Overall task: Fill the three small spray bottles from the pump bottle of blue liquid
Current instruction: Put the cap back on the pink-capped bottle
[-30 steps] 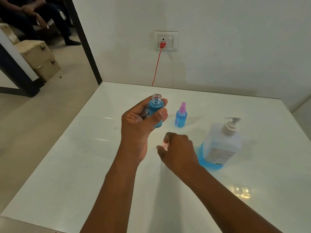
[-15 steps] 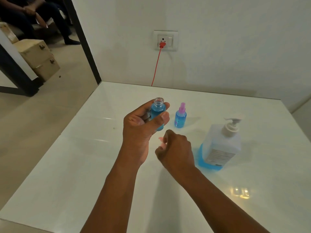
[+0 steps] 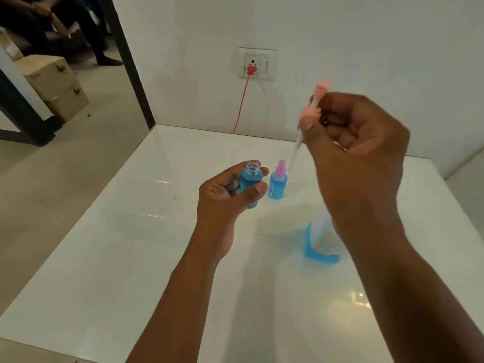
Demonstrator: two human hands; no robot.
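**Open bottle in our left hand, spray cap in our right**

Our left hand (image 3: 225,197) grips the uncapped spray bottle (image 3: 251,183), full of blue liquid, above the white table (image 3: 131,258). Our right hand (image 3: 358,153) is raised high, pinching the pink spray cap (image 3: 313,111), its dip tube pointing down. A capped spray bottle (image 3: 277,182) stands just beside; the pump bottle (image 3: 320,244) sits partly hidden behind our right wrist

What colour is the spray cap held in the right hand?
Pink, with a pale dip tube below; the head view shows the spray cap in the right hand.
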